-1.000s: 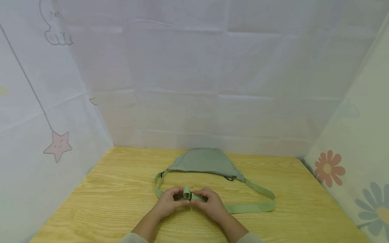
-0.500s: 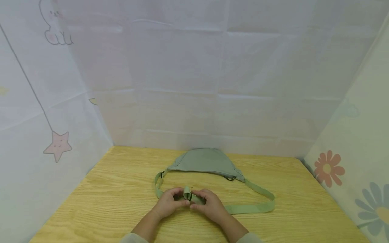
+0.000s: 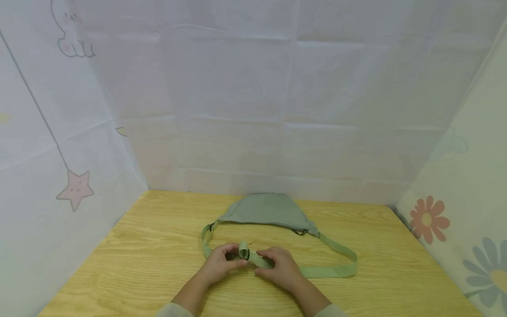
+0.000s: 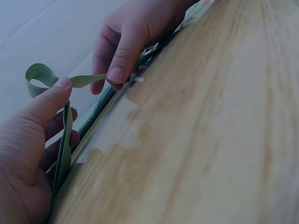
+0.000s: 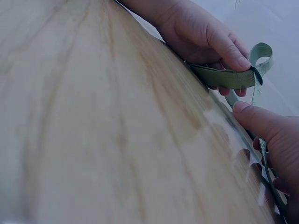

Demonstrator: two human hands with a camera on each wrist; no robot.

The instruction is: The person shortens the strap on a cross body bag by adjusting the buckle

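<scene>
A grey-green waist bag [image 3: 269,210] lies on the table, its light green webbing strap [image 3: 330,271] looped toward me. My left hand [image 3: 217,265] pinches the strap at a dark strap slider [image 3: 247,254], thumb on the near side. Just above that grip, a small loop of webbing [image 4: 39,77] stands up. To the right of the slider, my right hand [image 3: 282,269] pinches the strap between thumb and fingers. A short stretch of webbing [image 4: 88,80] runs between the two hands in the left wrist view. Curled fingers hide parts of the strap.
The wooden table [image 3: 119,268] extends around the bag and strap. A pale cloth wall [image 3: 245,101] rises behind the table's back edge, with printed side walls left and right. A dark zipper pull [image 3: 299,232] hangs at the bag's right end.
My right hand has slid right along the strap, away from the slider, widening the gap between the hands. The left hand and the bag stay about where they were.
</scene>
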